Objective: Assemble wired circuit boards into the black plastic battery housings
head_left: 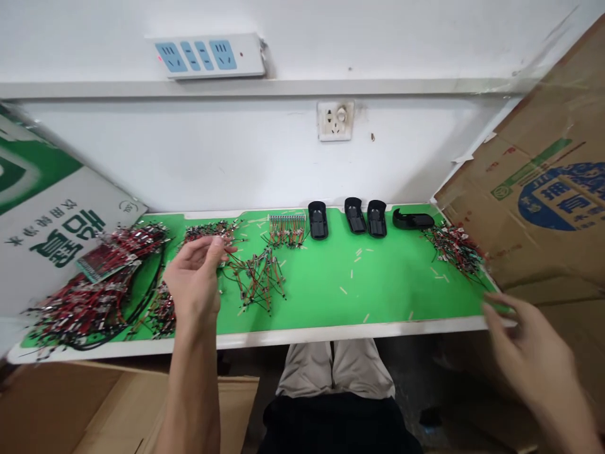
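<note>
My left hand (195, 274) is raised over the left half of the green mat. Its thumb and fingers pinch thin red and black wires (231, 251), partly hidden by the fingertips. Just right of it lies a loose cluster of wired parts (259, 277); behind it is a pile of red and black wires (212, 228). At the right front corner hangs my right hand (527, 343), somewhat blurred, its thumb and index finger apart and nothing visible between them. The nearest thing to it is a heap of wired parts (456, 249).
A large wire heap (104, 284) covers the mat's left end. A row of wired boards (287, 230) and several black plastic shells, one a black housing (318, 221), line the back. Cardboard (539, 189) walls the right side; an open carton (118, 403) sits below left.
</note>
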Tool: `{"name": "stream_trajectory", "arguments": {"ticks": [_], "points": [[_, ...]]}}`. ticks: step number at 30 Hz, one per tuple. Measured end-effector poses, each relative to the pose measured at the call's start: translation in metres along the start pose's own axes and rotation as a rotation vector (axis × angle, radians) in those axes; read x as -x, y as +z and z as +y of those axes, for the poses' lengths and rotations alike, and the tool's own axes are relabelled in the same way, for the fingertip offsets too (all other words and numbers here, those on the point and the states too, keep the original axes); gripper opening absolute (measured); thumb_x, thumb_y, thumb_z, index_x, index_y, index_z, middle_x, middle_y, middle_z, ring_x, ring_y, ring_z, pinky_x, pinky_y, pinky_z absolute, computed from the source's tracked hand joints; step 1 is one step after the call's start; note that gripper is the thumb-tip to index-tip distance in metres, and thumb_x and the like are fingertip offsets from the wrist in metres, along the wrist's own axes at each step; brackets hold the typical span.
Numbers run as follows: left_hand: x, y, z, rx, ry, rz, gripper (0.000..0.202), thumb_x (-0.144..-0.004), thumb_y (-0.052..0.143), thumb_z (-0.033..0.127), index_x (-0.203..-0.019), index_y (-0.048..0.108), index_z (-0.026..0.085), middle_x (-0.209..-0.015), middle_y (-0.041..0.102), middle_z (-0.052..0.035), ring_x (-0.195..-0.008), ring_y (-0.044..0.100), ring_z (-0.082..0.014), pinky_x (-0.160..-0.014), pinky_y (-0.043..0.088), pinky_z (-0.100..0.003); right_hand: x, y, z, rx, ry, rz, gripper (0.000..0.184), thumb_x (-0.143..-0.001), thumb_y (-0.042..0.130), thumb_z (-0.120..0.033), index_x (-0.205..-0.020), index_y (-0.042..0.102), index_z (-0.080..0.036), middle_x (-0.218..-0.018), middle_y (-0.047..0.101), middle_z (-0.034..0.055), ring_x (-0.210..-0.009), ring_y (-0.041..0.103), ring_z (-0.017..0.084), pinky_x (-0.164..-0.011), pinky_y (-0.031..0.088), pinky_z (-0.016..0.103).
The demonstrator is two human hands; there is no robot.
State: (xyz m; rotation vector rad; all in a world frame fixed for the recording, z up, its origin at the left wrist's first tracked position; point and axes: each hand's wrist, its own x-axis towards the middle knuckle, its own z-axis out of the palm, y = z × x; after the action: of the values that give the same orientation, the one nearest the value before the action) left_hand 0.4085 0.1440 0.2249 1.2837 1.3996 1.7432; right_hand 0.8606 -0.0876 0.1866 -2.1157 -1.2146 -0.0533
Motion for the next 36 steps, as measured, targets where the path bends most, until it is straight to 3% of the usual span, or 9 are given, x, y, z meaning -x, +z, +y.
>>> {"name": "stream_trajectory", "arguments": {"ticks": [2,4,8,11,15,21,29,33,36], "points": [[0.0,-0.004,-0.007,-0.075,-0.036,-0.043,0.036,-0.071,0.083,0.046,-0.09,0.069,0.018,-0.083,0.075,-0.0031,-0.067,0.07,-0.0149,-0.066,0.057,-0.026,-0.043,0.036,-0.022,-0.104,-0.191,-0.136,0.045,-0.096,0.049,-0.055,-0.129,0.06,-0.027,-0.12,0.067,0.0168,-0.086,0.07,0.032,-0.073,0.057,0.049],[0.001,-0.008,-0.018,-0.248,-0.133,-0.24,0.04,-0.067,0.084,0.051,-0.085,0.071,0.018,-0.077,0.074,-0.0035,-0.064,0.07,-0.0164,-0.062,0.056,-0.026,-0.096,0.083,-0.044,-0.107,-0.35,-0.217,0.049,-0.097,0.051,-0.046,-0.136,0.056,-0.017,-0.129,0.063,0.0188,-0.094,0.068,0.03,-0.088,0.055,0.046],[0.004,-0.013,-0.032,-0.523,-0.223,-0.485,0.044,-0.065,0.082,0.059,-0.081,0.072,0.019,-0.076,0.075,-0.0048,-0.054,0.068,-0.0189,-0.048,0.048,-0.025,-0.187,0.164,-0.077,0.092,-0.431,-0.245,0.054,-0.099,0.049,-0.032,-0.145,0.049,-0.005,-0.135,0.058,0.0259,-0.121,0.055,0.038,-0.106,0.042,0.05],[0.003,-0.011,-0.027,-0.429,-0.229,-0.399,0.043,-0.069,0.08,0.057,-0.085,0.071,0.018,-0.072,0.073,-0.0036,-0.051,0.066,-0.0175,-0.046,0.049,-0.025,-0.222,0.199,-0.087,0.23,-0.442,-0.278,0.057,-0.101,0.046,-0.027,-0.15,0.043,0.0,-0.137,0.056,0.0294,-0.129,0.049,0.04,-0.109,0.036,0.051],[-0.004,-0.012,-0.019,-0.207,-0.213,-0.113,0.046,-0.071,0.08,0.055,-0.094,0.069,0.016,-0.086,0.075,-0.0062,-0.05,0.063,-0.0138,-0.046,0.054,-0.026,-0.238,0.217,-0.092,0.287,-0.434,-0.314,0.049,-0.1,0.048,-0.025,-0.145,0.054,-0.005,-0.125,0.064,0.0255,-0.12,0.054,0.037,-0.104,0.039,0.048],[-0.015,-0.016,-0.044,-0.463,-0.25,-0.234,0.044,-0.073,0.078,0.056,-0.09,0.07,0.017,-0.093,0.077,-0.0084,-0.041,0.059,-0.0122,-0.038,0.045,-0.023,-0.23,0.204,-0.082,0.363,-0.396,-0.345,0.034,-0.099,0.05,-0.027,-0.117,0.073,-0.009,-0.108,0.068,0.0241,-0.101,0.063,0.036,-0.086,0.046,0.043],[-0.018,0.009,-0.052,-0.153,-0.257,-0.064,0.051,-0.074,0.077,0.058,-0.097,0.065,0.014,-0.103,0.073,-0.0102,-0.046,0.059,-0.0086,-0.04,0.049,-0.024,-0.153,0.161,-0.073,0.256,-0.368,-0.333,0.025,-0.091,0.053,-0.026,-0.104,0.071,-0.014,-0.086,0.071,0.0139,-0.081,0.067,0.03,-0.074,0.048,0.037],[-0.015,0.018,-0.039,-0.194,-0.068,-0.016,0.041,-0.084,0.074,0.053,-0.101,0.066,0.017,-0.094,0.072,-0.005,-0.05,0.06,-0.008,-0.042,0.047,-0.02,-0.088,0.152,-0.075,0.085,-0.343,-0.368,0.033,-0.094,0.048,-0.033,-0.112,0.069,-0.015,-0.091,0.073,0.0144,-0.08,0.068,0.031,-0.075,0.05,0.04],[-0.004,0.03,-0.016,-0.342,0.248,-0.108,0.025,-0.092,0.07,0.041,-0.103,0.07,0.019,-0.095,0.073,-0.0039,-0.066,0.065,-0.01,-0.055,0.052,-0.021,-0.047,0.155,-0.079,-0.034,-0.241,-0.341,0.037,-0.095,0.043,-0.034,-0.114,0.066,-0.012,-0.103,0.07,0.0194,-0.087,0.068,0.033,-0.08,0.052,0.044]]}}
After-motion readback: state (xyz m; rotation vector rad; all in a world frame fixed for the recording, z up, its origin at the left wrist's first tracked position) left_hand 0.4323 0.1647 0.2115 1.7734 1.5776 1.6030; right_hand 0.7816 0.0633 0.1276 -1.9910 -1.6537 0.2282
